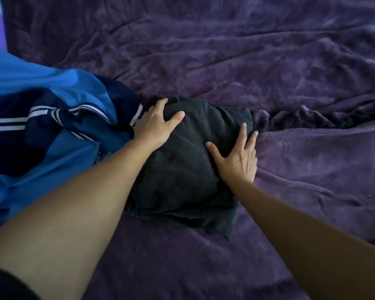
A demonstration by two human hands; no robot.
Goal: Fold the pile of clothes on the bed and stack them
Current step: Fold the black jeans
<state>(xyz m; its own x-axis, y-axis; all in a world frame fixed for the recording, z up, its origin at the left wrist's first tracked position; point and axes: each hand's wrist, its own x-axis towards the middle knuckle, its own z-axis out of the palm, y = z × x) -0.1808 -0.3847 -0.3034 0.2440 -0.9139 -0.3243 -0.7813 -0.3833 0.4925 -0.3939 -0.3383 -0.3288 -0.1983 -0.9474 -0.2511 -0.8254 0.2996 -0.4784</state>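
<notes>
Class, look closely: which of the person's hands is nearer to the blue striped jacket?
Left. The left hand rests on the folded black garment right beside the blue striped jacket; the right hand lies on the garment's far side.

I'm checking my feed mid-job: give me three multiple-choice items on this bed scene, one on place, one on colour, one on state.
1. Where does the blue striped garment lie relative to the folded dark garment?
A. to its left
B. to its right
C. under it

2. What colour is the blanket?
A. white
B. purple
C. green

3. How are the hands placed?
A. both lifted clear
B. one in a pocket
C. both flat on the dark garment

Answers: 1 A, the blue fabric fills the left side. 2 B, purple throughout. 3 C, left hand and right hand press on it, fingers spread.
</notes>
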